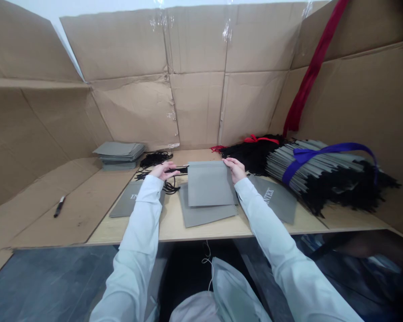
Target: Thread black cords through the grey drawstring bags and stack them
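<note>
Containment: a cardboard enclosure [195, 107] stands around the back and both sides of a pale worktop [174, 230]; all stock noted below lies within it.

Item in hand: a flat grey piece [210, 185], at the centre of the worktop, overlapping a second grey piece [206, 218] beneath it. Its interior cannot be seen.

Hands: the right hand [234, 170] pinches the upper right corner of the flat grey piece. The left hand [164, 171] is just beside the upper left corner, fingers extended; whether it grips the thin cord there cannot be told. Black cords [171, 188] lie under and beside it.

Contents, left side: a stack of grey pieces [119, 156] at the rear, a lettered grey piece [122, 206] partly under the left forearm, and a marker [59, 207] on the cardboard.

Contents, right side: a bundle of grey pieces [280, 165] bound with purple ribbon [305, 155], a black bundle [243, 152] bearing red ribbon [262, 140], and another lettered piece [287, 205]. A dark red strip [310, 76] hangs against the right wall.
</note>
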A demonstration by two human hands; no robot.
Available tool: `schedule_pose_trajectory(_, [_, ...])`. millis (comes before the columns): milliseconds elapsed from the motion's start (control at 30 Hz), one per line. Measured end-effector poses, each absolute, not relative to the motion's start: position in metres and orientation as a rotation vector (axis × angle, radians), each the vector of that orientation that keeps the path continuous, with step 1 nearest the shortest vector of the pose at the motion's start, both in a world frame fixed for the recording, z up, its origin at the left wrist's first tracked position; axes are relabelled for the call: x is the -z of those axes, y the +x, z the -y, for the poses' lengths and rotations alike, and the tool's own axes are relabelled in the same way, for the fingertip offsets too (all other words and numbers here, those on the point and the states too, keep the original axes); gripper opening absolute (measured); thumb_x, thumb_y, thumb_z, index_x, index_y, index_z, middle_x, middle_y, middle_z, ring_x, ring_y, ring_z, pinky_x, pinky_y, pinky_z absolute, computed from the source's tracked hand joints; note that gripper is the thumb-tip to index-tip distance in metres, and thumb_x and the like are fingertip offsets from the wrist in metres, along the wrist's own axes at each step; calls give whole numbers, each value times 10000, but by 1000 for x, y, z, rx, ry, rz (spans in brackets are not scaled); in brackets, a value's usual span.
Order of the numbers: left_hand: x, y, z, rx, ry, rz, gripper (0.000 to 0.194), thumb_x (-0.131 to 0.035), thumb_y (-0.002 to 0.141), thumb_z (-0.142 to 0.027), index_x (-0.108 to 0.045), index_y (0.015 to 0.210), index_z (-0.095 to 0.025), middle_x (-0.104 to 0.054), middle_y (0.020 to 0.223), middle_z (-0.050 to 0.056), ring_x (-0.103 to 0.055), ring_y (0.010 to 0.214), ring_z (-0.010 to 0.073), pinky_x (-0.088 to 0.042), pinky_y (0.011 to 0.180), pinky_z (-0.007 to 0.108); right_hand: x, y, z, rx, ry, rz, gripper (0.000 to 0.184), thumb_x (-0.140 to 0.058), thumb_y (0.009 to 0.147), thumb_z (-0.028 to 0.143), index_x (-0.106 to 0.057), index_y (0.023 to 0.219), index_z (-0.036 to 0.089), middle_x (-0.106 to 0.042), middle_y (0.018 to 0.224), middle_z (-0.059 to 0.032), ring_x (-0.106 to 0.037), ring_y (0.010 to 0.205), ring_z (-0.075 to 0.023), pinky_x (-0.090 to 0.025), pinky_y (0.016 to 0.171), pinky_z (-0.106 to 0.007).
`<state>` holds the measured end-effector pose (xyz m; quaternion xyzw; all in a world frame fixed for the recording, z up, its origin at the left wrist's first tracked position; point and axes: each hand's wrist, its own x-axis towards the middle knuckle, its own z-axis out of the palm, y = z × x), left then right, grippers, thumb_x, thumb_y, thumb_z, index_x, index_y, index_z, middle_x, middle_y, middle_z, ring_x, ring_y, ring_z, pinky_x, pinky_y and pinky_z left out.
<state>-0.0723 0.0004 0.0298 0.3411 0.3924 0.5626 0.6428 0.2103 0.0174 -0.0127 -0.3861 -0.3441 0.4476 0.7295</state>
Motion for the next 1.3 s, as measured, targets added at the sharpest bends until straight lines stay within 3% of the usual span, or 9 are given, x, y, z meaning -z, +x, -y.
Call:
schedule_pose_trajectory(133, [-20, -55, -5, -1109, 755, -1001, 234, -412, 739, -345, -514, 748, -135, -575, 696, 110, -589, 758, 246, -491, 588, 379, 14, 211, -19, -967, -860, 757, 257, -703, 414, 191, -573, 635, 172, -637, 660, -12, -585, 701, -147, -468, 637, -256])
schedule_pose_trajectory(233, [-13, -48, -8, -1092, 881, -1090, 236, -380, 765, -277, -537, 683, -122, -567, 601, 94, -601, 651, 208, -467, 477, 263, 14, 212, -19, -971, -861, 750, 256, -702, 415, 182, -575, 636, 169, -636, 653, -13, -585, 689, -144, -465, 634, -254])
schedule_pose_trajectory(333, [-6, -40, -9, -1099, 962, -1149, 130, -473, 713, -145, -561, 634, -90, -581, 609, 94, -590, 577, 159, -446, 455, 207, 14, 212, -19, -963, -870, 757, 254, -702, 417, 188, -573, 635, 168, -635, 648, -13, -585, 685, -147, -465, 628, -258])
schedule_pose_trajectory(600, [-3, -29, -6, -1287, 895, -1046, 61, -554, 640, -62, -598, 631, -102, -600, 751, 73, -584, 680, 141, -497, 607, 237, 11, 211, -17, -947, -830, 766, 245, -702, 420, 193, -571, 626, 171, -637, 654, -12, -588, 712, -151, -464, 647, -258])
schedule_pose_trajectory(800, [-2, -28, -7, -1276, 890, -1009, 133, -497, 670, -21, -600, 718, -91, -598, 881, 84, -569, 671, 110, -489, 623, 248, 13, 211, -18, -943, -828, 772, 267, -707, 415, 210, -566, 637, 167, -639, 661, -13, -589, 710, -152, -462, 649, -261])
schedule_pose_trajectory(1300, [-1, -30, -8, -1275, 869, -948, 112, -474, 691, -24, -566, 745, -58, -586, 591, 61, -534, 460, 77, -373, 397, 155, 10, 208, -16, -955, -794, 794, 259, -705, 422, 203, -557, 631, 165, -637, 650, -8, -587, 709, -143, -455, 658, -255])
